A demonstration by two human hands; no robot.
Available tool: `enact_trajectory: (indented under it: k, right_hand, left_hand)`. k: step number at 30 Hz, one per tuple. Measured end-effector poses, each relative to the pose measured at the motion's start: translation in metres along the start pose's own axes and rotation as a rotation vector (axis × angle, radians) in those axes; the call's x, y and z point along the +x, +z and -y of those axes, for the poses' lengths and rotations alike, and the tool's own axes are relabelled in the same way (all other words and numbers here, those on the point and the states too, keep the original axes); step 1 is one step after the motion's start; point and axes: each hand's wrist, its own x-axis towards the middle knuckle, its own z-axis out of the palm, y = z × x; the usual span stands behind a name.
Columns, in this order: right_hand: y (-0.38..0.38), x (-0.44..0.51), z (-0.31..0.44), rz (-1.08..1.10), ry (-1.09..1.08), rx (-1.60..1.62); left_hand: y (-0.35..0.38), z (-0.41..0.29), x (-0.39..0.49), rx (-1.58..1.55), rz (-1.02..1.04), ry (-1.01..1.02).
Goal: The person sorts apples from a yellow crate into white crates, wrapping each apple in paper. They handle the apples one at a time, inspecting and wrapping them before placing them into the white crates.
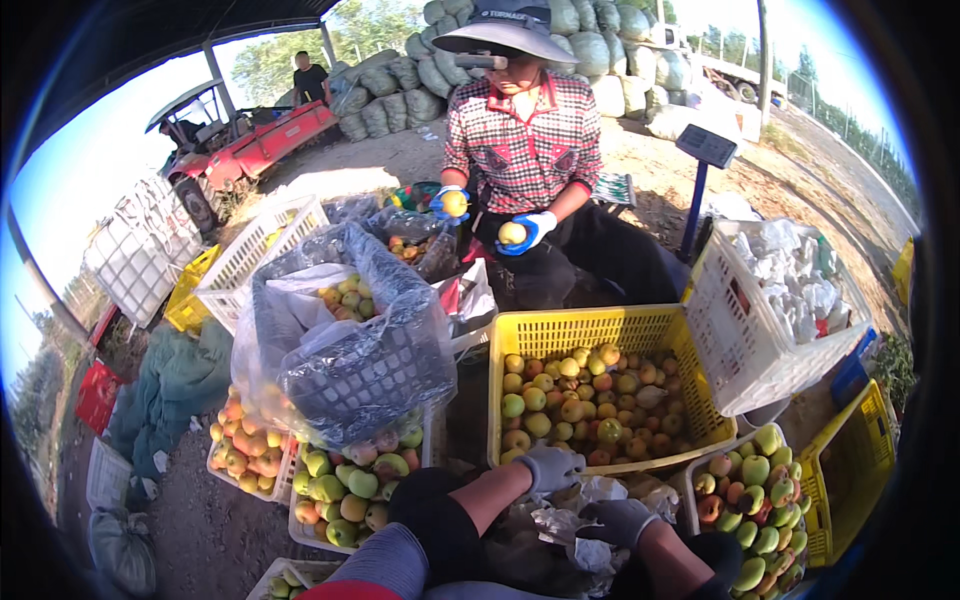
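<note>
My left hand (553,469), in a grey knit glove, is at the near rim of a yellow plastic crate (592,319). Small yellow and reddish apples (574,409) cover the crate's bottom. Crumpled paper wrappings (559,525) lie in my lap below that rim. Over them is my right hand (619,523), gloved in darker grey, its fingers against the paper. Whether either hand grips anything is hidden by the gloves and paper. Across the crate, a seated person holds one yellow apple (454,203) and another pale apple (512,234) in blue-and-white gloves.
Left of me stands a plastic-lined crate (352,375) above crates of green and red apples (360,484). At my right are a crate of bruised apples (754,491) and a white crate of wrappings (757,337). A platform scale (706,145) and a red tractor (247,154) stand farther back.
</note>
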Motion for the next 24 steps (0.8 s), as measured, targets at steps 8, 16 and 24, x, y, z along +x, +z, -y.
enact_trajectory:
  k: [8, 16, 24]
  right_hand:
    - [0.001, -0.002, 0.003, -0.006, 0.011, 0.007]
    - [-0.001, -0.005, 0.008, 0.017, 0.078, 0.043]
    - [0.017, 0.002, -0.011, 0.016, 0.1, 0.12]
  left_hand:
    - [0.01, -0.021, 0.011, 0.066, 0.058, 0.14]
    - [0.006, -0.027, 0.001, 0.049, 0.042, 0.113]
    - [0.005, -0.027, -0.009, -0.035, -0.072, 0.109]
